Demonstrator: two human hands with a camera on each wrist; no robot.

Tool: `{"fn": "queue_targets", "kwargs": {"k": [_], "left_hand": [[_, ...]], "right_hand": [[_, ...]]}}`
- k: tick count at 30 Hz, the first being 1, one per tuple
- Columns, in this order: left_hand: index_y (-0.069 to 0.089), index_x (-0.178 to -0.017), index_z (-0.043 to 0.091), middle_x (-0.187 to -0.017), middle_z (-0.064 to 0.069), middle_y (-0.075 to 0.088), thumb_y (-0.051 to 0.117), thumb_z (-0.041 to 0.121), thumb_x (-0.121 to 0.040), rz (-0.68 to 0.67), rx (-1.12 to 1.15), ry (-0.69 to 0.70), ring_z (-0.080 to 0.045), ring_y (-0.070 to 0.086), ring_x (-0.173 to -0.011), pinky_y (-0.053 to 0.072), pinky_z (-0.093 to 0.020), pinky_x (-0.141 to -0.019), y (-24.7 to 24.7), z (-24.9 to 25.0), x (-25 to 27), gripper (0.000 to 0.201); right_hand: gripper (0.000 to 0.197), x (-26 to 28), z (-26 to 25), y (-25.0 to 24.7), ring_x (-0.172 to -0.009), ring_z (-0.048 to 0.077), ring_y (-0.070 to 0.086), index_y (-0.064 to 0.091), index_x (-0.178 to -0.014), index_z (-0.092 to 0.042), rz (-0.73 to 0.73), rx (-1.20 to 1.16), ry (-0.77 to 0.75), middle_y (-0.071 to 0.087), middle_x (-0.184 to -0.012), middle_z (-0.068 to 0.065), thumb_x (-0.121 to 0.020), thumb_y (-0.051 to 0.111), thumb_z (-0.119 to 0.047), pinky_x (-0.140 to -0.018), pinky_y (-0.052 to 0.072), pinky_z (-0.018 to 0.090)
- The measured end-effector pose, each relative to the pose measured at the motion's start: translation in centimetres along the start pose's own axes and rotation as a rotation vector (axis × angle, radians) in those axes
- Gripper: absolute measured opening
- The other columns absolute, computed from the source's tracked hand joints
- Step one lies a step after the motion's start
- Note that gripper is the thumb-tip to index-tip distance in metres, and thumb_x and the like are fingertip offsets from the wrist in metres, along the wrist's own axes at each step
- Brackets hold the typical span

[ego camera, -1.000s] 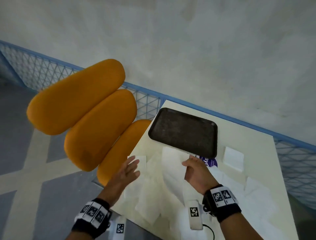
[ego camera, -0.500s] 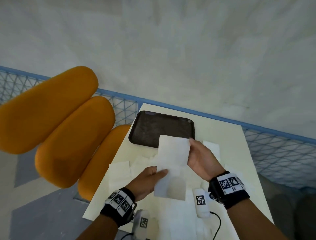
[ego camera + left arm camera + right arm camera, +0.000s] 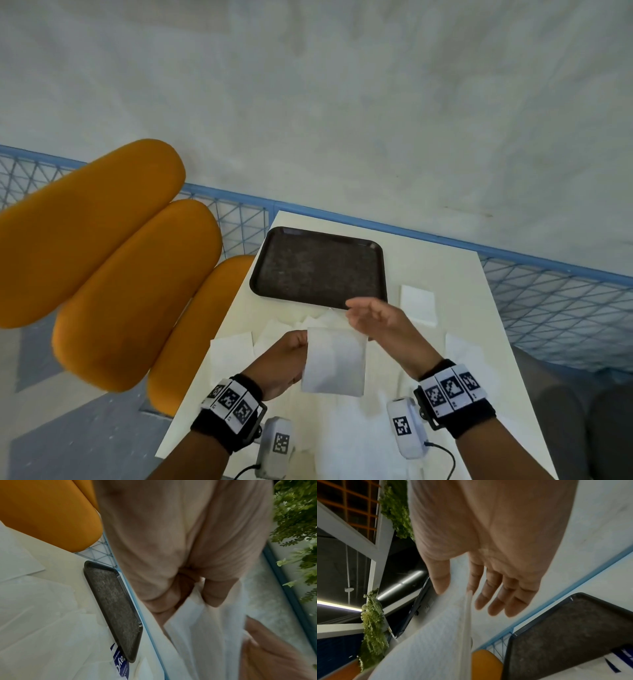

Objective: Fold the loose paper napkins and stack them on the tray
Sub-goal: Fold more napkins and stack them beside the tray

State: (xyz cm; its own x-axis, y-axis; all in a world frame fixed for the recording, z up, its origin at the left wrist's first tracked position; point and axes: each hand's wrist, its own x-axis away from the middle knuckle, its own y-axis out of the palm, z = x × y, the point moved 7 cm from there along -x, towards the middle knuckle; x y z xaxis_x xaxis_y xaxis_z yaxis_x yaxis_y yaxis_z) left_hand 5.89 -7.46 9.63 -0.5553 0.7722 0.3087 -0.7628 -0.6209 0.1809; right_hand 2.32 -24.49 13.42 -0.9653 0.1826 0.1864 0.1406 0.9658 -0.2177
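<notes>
A white paper napkin [image 3: 334,363] hangs above the table, doubled over into a short rectangle. My left hand [image 3: 284,359] pinches its left edge between thumb and fingers [image 3: 214,595]. My right hand [image 3: 363,313] is at the napkin's top right corner with straight fingers [image 3: 496,601]; the napkin's upper edge [image 3: 468,601] stands between thumb and fingers. The dark tray [image 3: 318,267] lies bare at the table's far left. One folded napkin [image 3: 418,304] lies right of the tray. Several loose napkins [image 3: 231,356] are spread on the table under my hands.
The cream table [image 3: 438,267] is bordered by a blue mesh rail [image 3: 548,301] at the back and right. Orange seat cushions [image 3: 130,281] stand off its left edge. A wrapper with blue print [image 3: 121,666] pokes out under the tray's near corner.
The napkin was lifted off the pile and held up tall before the tray by both hands. It is now lower and shorter, doubled over, and my right hand's fingers have straightened.
</notes>
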Motion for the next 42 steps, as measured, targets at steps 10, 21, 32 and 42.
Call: {"fn": "queue_targets", "kwargs": {"k": [10,21,32,42], "left_hand": [[0.06,-0.131,0.024,-0.123,-0.001,0.07,0.045,0.038,-0.102,0.082,0.126,0.006,-0.024,0.066,-0.115,0.056,-0.041,-0.098,1.4,-0.9,-3.2,0.035],[0.063,-0.088,0.024,-0.077,0.012,0.062,0.064,0.043,-0.094,0.481,-0.744,0.248,-0.002,0.058,-0.071,0.047,-0.008,-0.063,4.8,4.0,-8.3,0.02],[0.055,-0.076,0.005,-0.072,-0.012,0.054,0.069,0.033,-0.093,0.514,-0.308,0.178,-0.014,0.05,-0.068,0.044,-0.03,-0.061,6.2,2.9,-12.0,0.035],[0.071,-0.105,0.017,-0.093,-0.002,0.077,0.059,0.019,-0.1,0.661,-0.113,-0.063,-0.022,0.076,-0.082,0.061,-0.038,-0.077,3.3,-2.5,-9.9,0.013]], "right_hand": [[0.004,0.0,4.0,-3.7,-0.074,0.006,0.062,0.071,-0.091,-0.022,0.047,0.172,0.075,0.073,-0.084,-0.007,-0.092,0.069,-0.025,-0.065,0.051,0.023],[0.014,-1.7,2.9,-8.1,-0.072,0.006,0.06,0.071,-0.089,-0.024,-0.026,0.325,-0.116,0.07,-0.085,-0.002,-0.094,0.066,-0.036,-0.065,0.045,0.019],[0.018,-0.8,6.4,-14.9,-0.07,0.007,0.063,0.061,-0.079,-0.017,0.063,0.028,0.007,0.068,-0.074,-0.001,-0.096,0.066,-0.023,-0.068,0.049,0.024],[0.021,-2.8,16.9,-19.9,-0.06,0.016,0.05,0.066,-0.078,-0.007,0.371,-0.096,0.242,0.057,-0.059,-0.002,-0.093,0.068,-0.02,-0.056,0.046,0.032]]}}
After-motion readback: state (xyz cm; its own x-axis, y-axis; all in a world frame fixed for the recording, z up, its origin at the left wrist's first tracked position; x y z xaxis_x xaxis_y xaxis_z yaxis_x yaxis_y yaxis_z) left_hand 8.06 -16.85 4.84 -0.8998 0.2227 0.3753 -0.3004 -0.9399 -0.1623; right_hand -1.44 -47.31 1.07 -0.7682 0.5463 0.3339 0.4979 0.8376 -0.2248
